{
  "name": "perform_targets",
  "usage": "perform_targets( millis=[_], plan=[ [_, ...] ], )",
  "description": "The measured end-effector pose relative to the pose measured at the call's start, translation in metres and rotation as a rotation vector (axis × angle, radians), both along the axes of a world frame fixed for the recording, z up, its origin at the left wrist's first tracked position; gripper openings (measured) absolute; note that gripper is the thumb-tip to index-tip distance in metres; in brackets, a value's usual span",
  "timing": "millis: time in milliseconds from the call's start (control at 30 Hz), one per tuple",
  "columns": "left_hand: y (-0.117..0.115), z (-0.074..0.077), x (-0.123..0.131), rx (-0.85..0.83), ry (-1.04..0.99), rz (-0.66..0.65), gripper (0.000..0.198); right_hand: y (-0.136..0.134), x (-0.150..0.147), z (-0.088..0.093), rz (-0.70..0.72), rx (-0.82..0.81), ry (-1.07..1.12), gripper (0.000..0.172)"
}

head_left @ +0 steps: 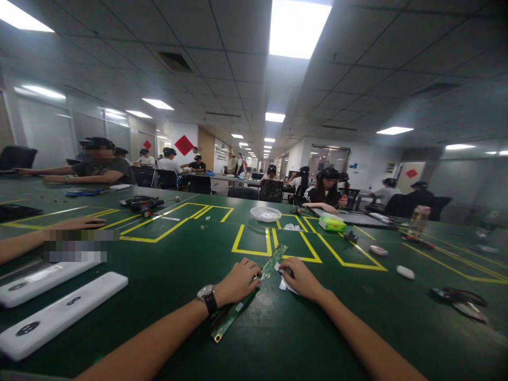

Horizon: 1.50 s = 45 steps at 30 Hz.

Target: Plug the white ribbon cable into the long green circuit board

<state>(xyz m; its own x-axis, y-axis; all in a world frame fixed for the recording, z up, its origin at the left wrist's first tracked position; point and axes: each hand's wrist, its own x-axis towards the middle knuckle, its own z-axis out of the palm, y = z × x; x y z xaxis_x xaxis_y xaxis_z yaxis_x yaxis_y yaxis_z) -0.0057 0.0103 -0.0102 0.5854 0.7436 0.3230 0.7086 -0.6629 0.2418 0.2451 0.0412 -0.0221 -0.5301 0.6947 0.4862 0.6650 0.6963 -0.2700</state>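
In the head view, the green circuit strip lies slantwise on the green table, its near end between the forearms, its far end near the yellow tape. Tabletop separates it from two white bars at the left. The left hand curls closed over the strip's middle; the right hand, partly closed beside the far half, holds white tissue. The nearer bar bears a sideways "8"; other markings are illegible. One clear dish and one green packet stand beyond.
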Motion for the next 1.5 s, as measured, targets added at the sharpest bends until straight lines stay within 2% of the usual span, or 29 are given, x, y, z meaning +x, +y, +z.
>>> perform_targets(
  millis=[200, 300, 400, 600, 700, 867, 1033, 1133, 1200, 1300, 1433, 1500],
  plan=[
    [-0.006, 0.007, 0.004, 0.040, 0.012, 0.164, 0.032, -0.018, -0.018, 0.005, 0.114, -0.016, -0.011, 0.022],
    [-0.002, 0.000, 0.003, 0.010, 0.005, 0.176, 0.040, -0.023, -0.024, 0.007, 0.154, -0.013, -0.031, 0.024],
    [0.004, -0.009, 0.002, -0.022, -0.006, 0.114, 0.044, -0.024, -0.026, 0.009, 0.184, -0.018, -0.060, 0.025],
    [0.017, -0.017, -0.001, -0.209, -0.299, 0.026, 0.053, -0.027, -0.026, 0.012, 0.067, -0.017, -0.091, 0.034],
    [0.024, -0.017, -0.004, -0.282, -0.446, 0.050, 0.060, -0.029, -0.026, 0.014, 0.010, -0.033, -0.108, 0.035],
    [0.027, -0.010, -0.003, -0.446, -0.678, 0.142, 0.057, -0.026, -0.027, 0.013, -0.017, -0.066, -0.139, 0.029],
    [0.018, -0.003, 0.007, -0.635, -0.916, 0.033, 0.042, -0.029, -0.029, 0.014, -0.022, -0.113, -0.057, 0.020],
    [0.014, 0.000, 0.009, -0.788, -0.986, 0.071, 0.043, -0.030, -0.029, 0.015, -0.054, -0.192, 0.060, 0.020],
    [0.013, 0.001, 0.009, -0.826, -1.005, 0.105, 0.042, -0.029, -0.030, 0.015, -0.069, -0.271, 0.156, 0.016],
    [0.013, 0.001, 0.009, -0.833, -1.034, 0.111, 0.036, -0.024, -0.033, 0.013, -0.037, -0.437, 0.329, 0.014],
    [0.014, 0.000, 0.011, -0.796, -1.088, 0.094, 0.029, -0.023, -0.042, 0.010, 0.073, -0.729, 0.520, 0.030],
    [0.015, -0.001, 0.011, -0.750, -1.097, 0.077, 0.032, -0.026, -0.046, 0.009, 0.105, -0.795, 0.576, 0.035]
  ],
)
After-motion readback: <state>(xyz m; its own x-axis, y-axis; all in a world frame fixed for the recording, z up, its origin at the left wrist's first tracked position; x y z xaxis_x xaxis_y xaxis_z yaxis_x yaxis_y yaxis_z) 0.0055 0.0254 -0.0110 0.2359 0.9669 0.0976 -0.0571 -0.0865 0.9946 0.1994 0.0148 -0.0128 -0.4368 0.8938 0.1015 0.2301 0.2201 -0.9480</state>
